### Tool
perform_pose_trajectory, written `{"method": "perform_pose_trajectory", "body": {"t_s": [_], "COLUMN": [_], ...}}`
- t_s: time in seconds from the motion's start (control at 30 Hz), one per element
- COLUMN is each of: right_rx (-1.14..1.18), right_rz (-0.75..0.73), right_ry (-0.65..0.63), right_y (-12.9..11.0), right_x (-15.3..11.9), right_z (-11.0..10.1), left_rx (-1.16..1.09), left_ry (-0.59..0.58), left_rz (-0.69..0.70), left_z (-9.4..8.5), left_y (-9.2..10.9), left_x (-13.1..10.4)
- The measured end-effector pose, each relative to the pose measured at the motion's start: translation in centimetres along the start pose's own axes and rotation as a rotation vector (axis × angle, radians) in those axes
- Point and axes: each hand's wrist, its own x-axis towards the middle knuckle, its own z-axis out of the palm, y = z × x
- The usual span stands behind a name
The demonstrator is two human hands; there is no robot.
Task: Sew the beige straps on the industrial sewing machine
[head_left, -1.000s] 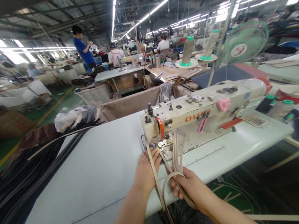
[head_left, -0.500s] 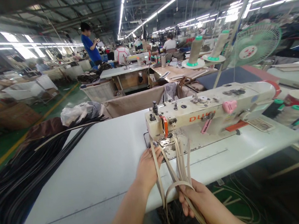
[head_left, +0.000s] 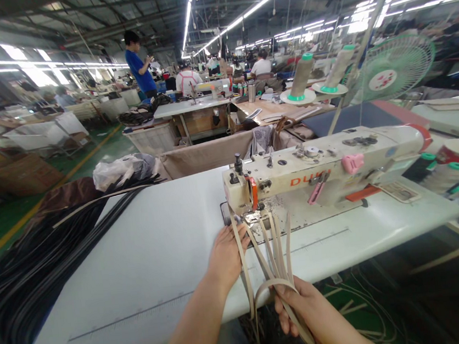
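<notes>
Several beige strips (head_left: 278, 249) fan upward from my right hand (head_left: 298, 302), whose fingers are wrapped round them below the front edge of the white table (head_left: 156, 257). One strip loops over above the thumb. My left hand (head_left: 227, 252) lies on the table beside the needle area of the sewing machine (head_left: 324, 172), its fingertips near the metal presser foot (head_left: 253, 217). A strip crosses over its fingers and another runs along them; whether the fingertips pinch anything is hidden.
Black strips (head_left: 72, 245) hang over the table's left side, by a plastic bag (head_left: 119, 170). Thread cones (head_left: 301, 75) and a green fan (head_left: 392, 70) stand behind the machine. A person in blue (head_left: 140, 71) stands far back.
The upper ends of the beige strips have spread slightly, one shifting left. Both hands stay in nearly the same place.
</notes>
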Motion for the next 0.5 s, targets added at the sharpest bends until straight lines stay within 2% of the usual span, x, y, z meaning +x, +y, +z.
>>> {"method": "perform_pose_trajectory", "body": {"t_s": [0.23, 0.5], "right_rx": [0.018, 0.045], "right_rz": [0.038, 0.041], "right_ry": [-0.001, 0.019], "right_y": [-0.09, 0.04], "right_x": [-0.11, -0.33], "right_z": [-0.06, -0.31], "left_rx": [-0.015, 0.004], "left_ry": [0.000, 0.027], "left_rz": [-0.003, -0.025], "left_z": [-0.19, 0.60], "left_y": [0.14, -0.14], "left_x": [0.19, -0.09]}}
